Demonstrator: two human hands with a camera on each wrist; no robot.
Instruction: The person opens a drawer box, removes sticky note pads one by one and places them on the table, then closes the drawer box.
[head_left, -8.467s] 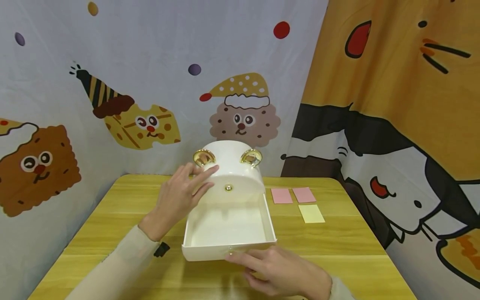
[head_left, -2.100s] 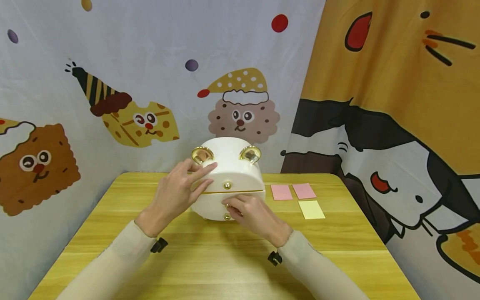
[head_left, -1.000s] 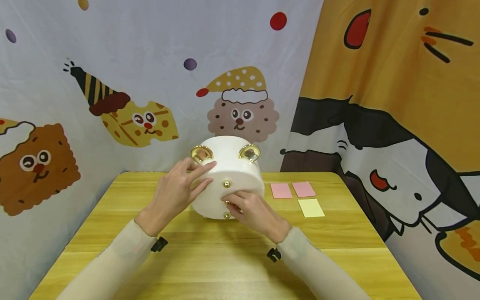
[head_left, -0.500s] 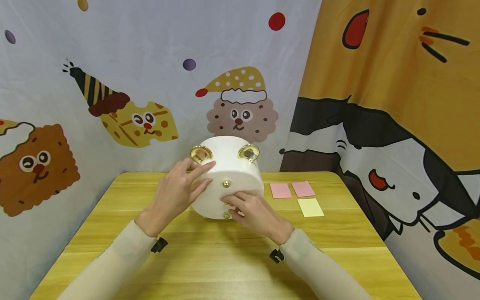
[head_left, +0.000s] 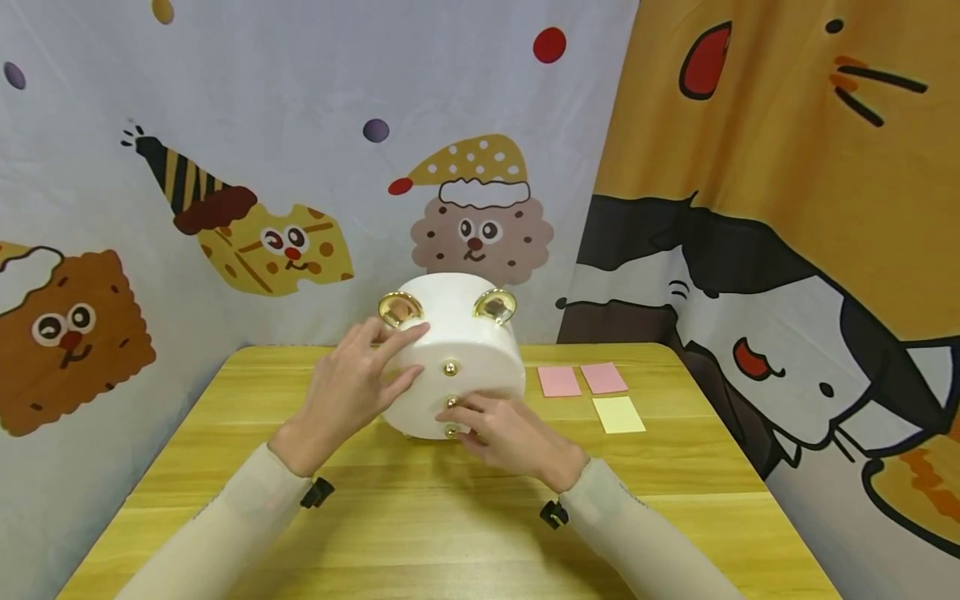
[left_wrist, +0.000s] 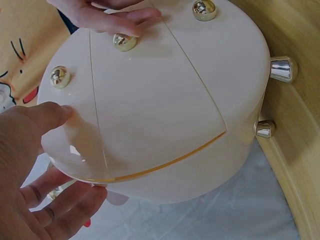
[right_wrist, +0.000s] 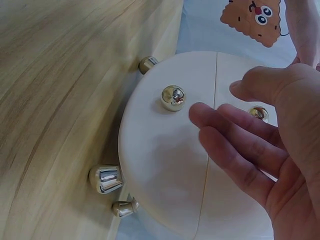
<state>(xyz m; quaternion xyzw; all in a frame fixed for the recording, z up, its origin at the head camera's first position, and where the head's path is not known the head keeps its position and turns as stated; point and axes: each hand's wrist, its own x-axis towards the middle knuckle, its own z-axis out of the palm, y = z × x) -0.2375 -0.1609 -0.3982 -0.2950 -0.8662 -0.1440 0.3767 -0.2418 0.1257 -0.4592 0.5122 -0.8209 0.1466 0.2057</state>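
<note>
A wood-grained table (head_left: 285, 550) is filling the foreground, and a pale printed cloth (head_left: 300, 92) is hanging behind it, with an orange curtain (head_left: 757, 150) covering the right. The white box (head_left: 482, 368) is standing near the table's far edge, its drawers lying flush. Two pink notes (head_left: 558, 382) and a yellow note (head_left: 618, 415) are lying just to its right.

The left hand (head_left: 352, 375) is resting on the box's left edge, thumb on the front, fingers lying loosely along the top and side. The right hand (head_left: 510, 437) is hovering at the middle knob (left_wrist: 124, 42); whether it is touching, I cannot tell.

Only the head view is showing the notes. The left wrist view is revealing an orange line (left_wrist: 170, 162) running along one drawer edge. The right wrist view is showing three metallic feet (right_wrist: 106, 179) and a gap separating the right thumb from its fingers (right_wrist: 237, 150).
</note>
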